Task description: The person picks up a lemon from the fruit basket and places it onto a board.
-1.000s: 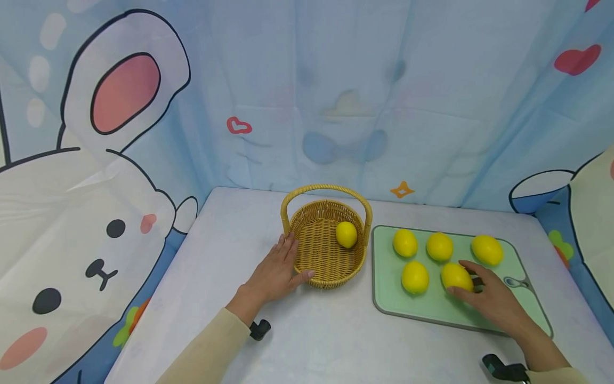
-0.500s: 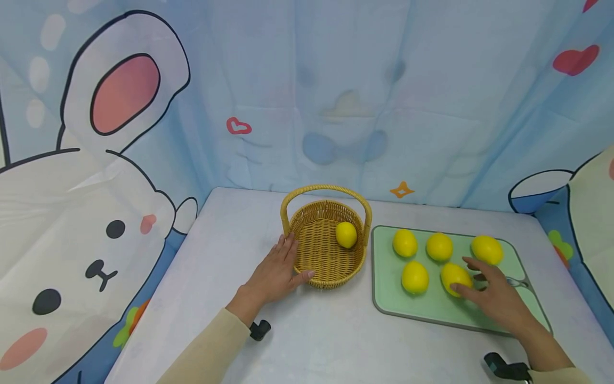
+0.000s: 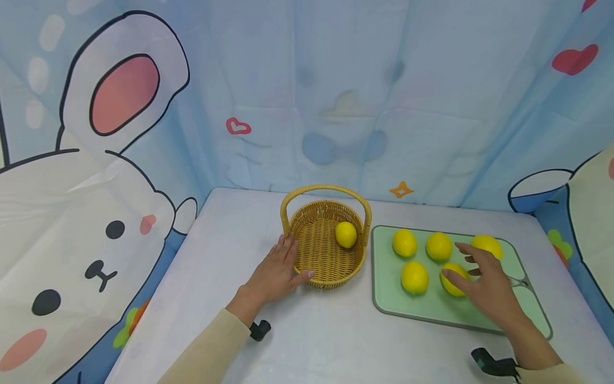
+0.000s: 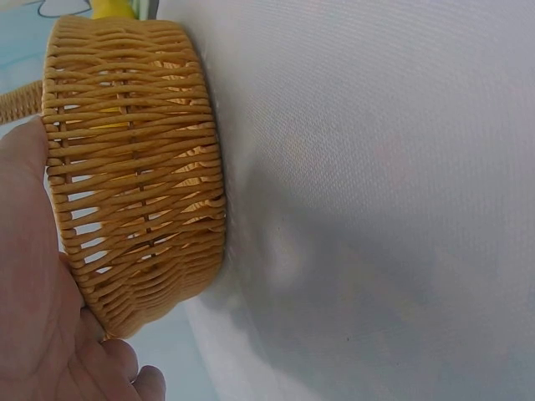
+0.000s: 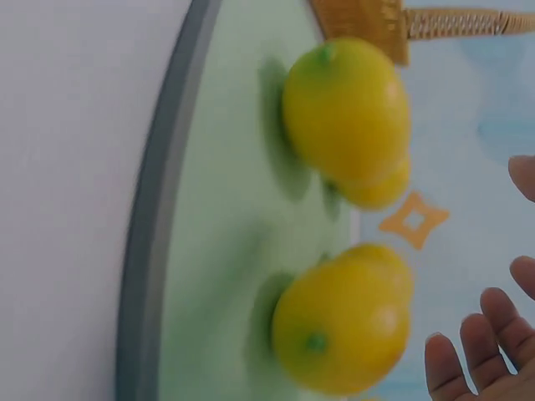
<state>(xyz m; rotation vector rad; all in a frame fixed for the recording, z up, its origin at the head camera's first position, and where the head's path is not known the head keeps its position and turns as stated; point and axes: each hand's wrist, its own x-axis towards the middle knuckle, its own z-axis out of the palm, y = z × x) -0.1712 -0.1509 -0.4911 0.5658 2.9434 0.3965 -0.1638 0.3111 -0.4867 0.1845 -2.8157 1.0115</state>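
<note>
My right hand (image 3: 491,290) hovers over the right part of a green cutting board, fingers spread and holding nothing. Just under its thumb and fingers lies a lemon (image 3: 452,285), partly covered by the hand in the head view. In the right wrist view two nearer lemons (image 5: 347,109) hide others behind them, and the fingertips stand apart from them. My left hand (image 3: 275,269) rests against the left rim of a round wicker basket (image 3: 331,266), fingers extended, thumb at the front rim. One lemon (image 3: 346,234) lies inside the basket, towards its right side.
The cutting board (image 3: 390,304) with a grey edge lies right of the basket, bearing several lemons (image 3: 414,277). The basket's arched handle (image 3: 326,188) stands upright. A white-topped table (image 3: 336,336) ends at a blue cartoon curtain (image 3: 268,80) behind.
The right hand has let go of the front right lemon and risen slightly up and away from it. That lemon has shifted a little left. My left hand and the basket stay put.
</note>
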